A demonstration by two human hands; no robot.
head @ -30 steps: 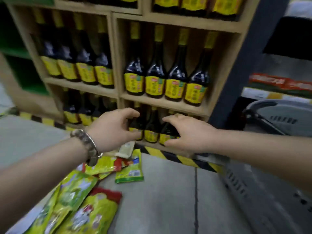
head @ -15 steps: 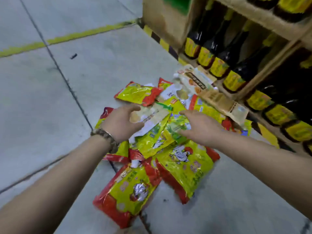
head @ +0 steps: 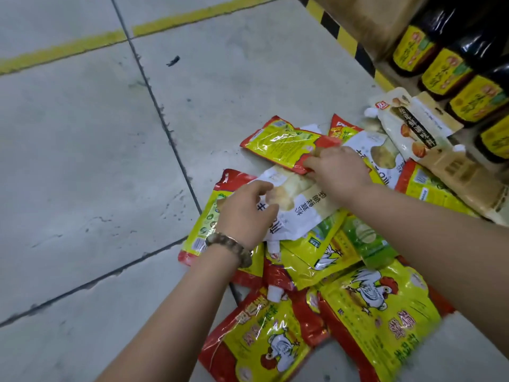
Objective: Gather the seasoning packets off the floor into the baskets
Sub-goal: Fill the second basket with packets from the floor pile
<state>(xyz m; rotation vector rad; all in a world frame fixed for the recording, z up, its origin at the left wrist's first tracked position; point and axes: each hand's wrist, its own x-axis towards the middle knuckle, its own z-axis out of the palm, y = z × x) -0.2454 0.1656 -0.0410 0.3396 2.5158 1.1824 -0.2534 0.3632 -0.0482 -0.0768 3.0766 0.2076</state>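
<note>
A heap of several seasoning packets lies on the grey floor beside the shelf. Most are yellow and red with a chicken picture, like the big one at the front. My left hand, with a bead bracelet on the wrist, grips the edge of a white packet in the middle of the heap. My right hand pinches the red corner of a yellow and red packet at the heap's far side. A beige packet leans against the shelf. No basket is in view.
A wooden shelf with dark sauce bottles bearing yellow labels stands at the right, with black and yellow hazard tape along its base. The tiled floor stretches left, crossed by a yellow line. A small dark scrap lies on it.
My view dropped from the shelf to the heap on the floor. Both hands came down onto the packets; the left took the white packet, the right reached farther to the yellow and red one.
</note>
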